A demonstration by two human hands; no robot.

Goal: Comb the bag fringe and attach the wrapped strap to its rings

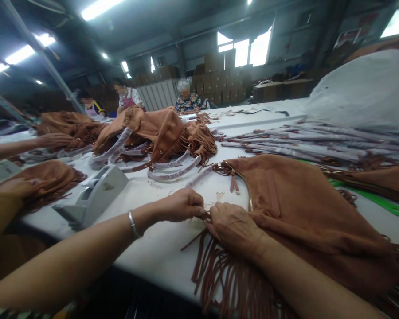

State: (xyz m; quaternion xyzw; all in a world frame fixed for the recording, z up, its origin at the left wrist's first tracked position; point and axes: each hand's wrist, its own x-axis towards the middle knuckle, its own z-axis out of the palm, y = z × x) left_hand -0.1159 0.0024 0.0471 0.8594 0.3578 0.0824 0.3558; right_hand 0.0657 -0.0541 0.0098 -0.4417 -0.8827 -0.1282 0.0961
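Observation:
A brown suede-look bag (299,190) with long fringe (232,279) lies on the white table to the right. My right hand (231,223) is closed around the bag's near corner, above the fringe. Fingertips pinched, my left hand (181,204) meets it at that same corner; a small shiny piece (206,215) shows between the hands, too small to make out. Behind them the bag's brass zipper (250,197) curves along its opening, and a tassel-like pull (234,182) hangs from its far end.
Further fringed bags (153,128) with plastic-wrapped handles are heaped behind. A grey tape dispenser-like stand (96,195) is left of my hands. Wrapped straps (302,139) and a green tool (375,199) lie right. Co-workers' hands (55,140) reach in from the left; several people sit beyond.

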